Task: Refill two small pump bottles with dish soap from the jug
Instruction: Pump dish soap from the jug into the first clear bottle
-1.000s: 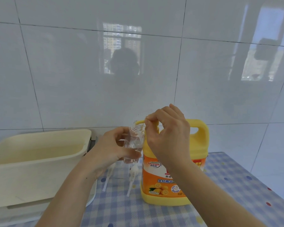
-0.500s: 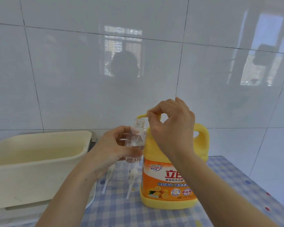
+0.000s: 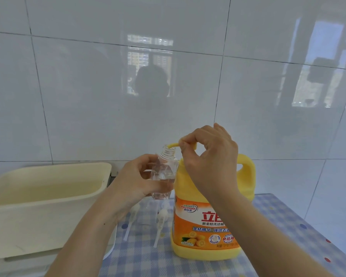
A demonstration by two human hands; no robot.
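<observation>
Blue-and-white checked cloth is covering the counter [image 3: 278, 236], giving a level base for everything standing on it. A cream plastic tub [image 3: 38, 226] is sitting at the left edge, clear of the work.

The yellow dish soap jug [image 3: 204, 226] is standing upright near the middle of the counter, its orange label facing the person. It seems too bulky to tip into so narrow a neck, which is probably why it is being left on its base and emptied through its own pump.

The right hand [image 3: 212, 158] is reaching over the jug's top, fingers curled and pinching the yellow pump head, likely both aiming it and readying to press. The left hand [image 3: 132, 182] is gripping the small clear bottle [image 3: 165, 172] round its body. It is holding the bottle off the counter, just beside the jug's shoulder and nearly upright, so the open threaded neck is meeting the outlet. I cannot tell how much soap is inside.

Two white pump tops [image 3: 162, 216] are lying on the cloth below the bottle, dip tubes pointing toward the person, set aside so the necks are open. The second bottle is not clearly showing.

The curved yellow spout [image 3: 173, 145] is resting its tip right at the bottle's mouth.
</observation>
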